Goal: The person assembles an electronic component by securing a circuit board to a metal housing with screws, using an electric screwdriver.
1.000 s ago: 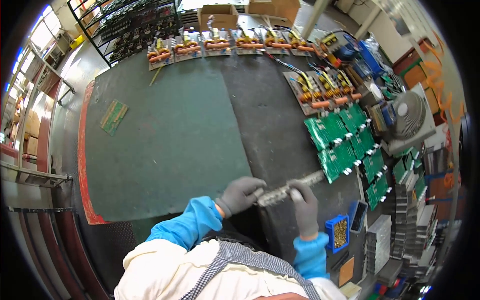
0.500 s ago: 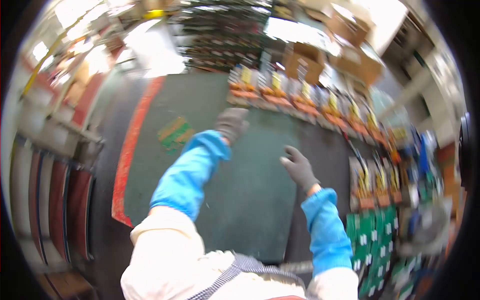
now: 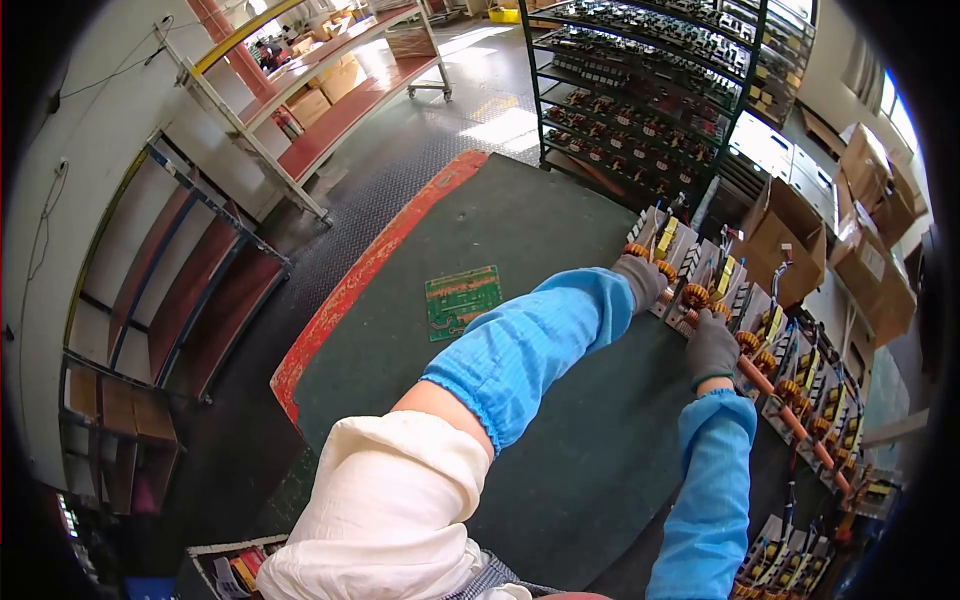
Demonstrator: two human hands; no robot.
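My left hand, in a grey glove, is closed at the front edge of a circuit board with copper-wound coils and a yellow transformer. This board stands at the far end of a row on the table. My right hand, also gloved, has its fingers curled against the coils a little nearer along the row. Whether both hands grip one board or two neighbouring ones I cannot tell; the fingertips are partly hidden. Left of my left forearm, a bare green circuit board lies flat on the dark green mat.
More boards with coils line the right side. A dark rack full of boards stands behind the table, beside open cardboard boxes. A red strip marks the table's left edge. Shelving stands farther left.
Both hands have moved from above the mat to the row of boards and closed on it. My view has swung, so the row's far end and the rack sit farther right in the picture.
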